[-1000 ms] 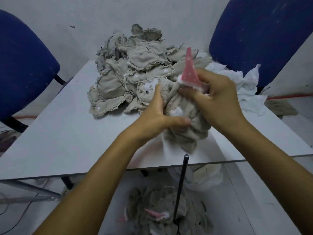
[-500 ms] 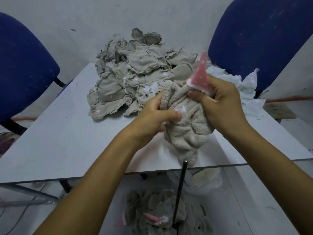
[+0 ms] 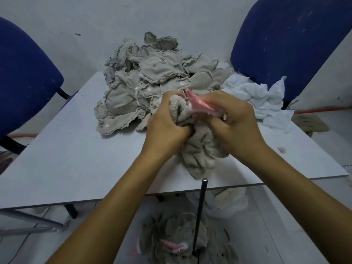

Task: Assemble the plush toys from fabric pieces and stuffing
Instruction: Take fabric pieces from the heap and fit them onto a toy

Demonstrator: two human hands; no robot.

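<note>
1. Since the earlier frame, the pink ear piece (image 3: 202, 105) had tipped from upright to lying sideways, and both hands had closed in together.
2. Nearest, beyond the dark rod (image 3: 200, 212), the beige plush shell (image 3: 202, 149) hung over the table (image 3: 76, 159) edge, soft, looped and wrinkled.
3. Left hand (image 3: 165, 128) clenched its upper folds; right hand (image 3: 236, 124) pinched the ear, probably to turn it.
4. Behind the shell lay frayed fabric pieces (image 3: 152, 79).

I see a pale grey table (image 3: 80, 161) set against a scuffed whitish wall (image 3: 95, 25). A blue padded chair (image 3: 24, 77) stands at its left, another blue chair (image 3: 285, 35) at far right. Pale floor (image 3: 285, 235) below; flat, dim, even light.
</note>
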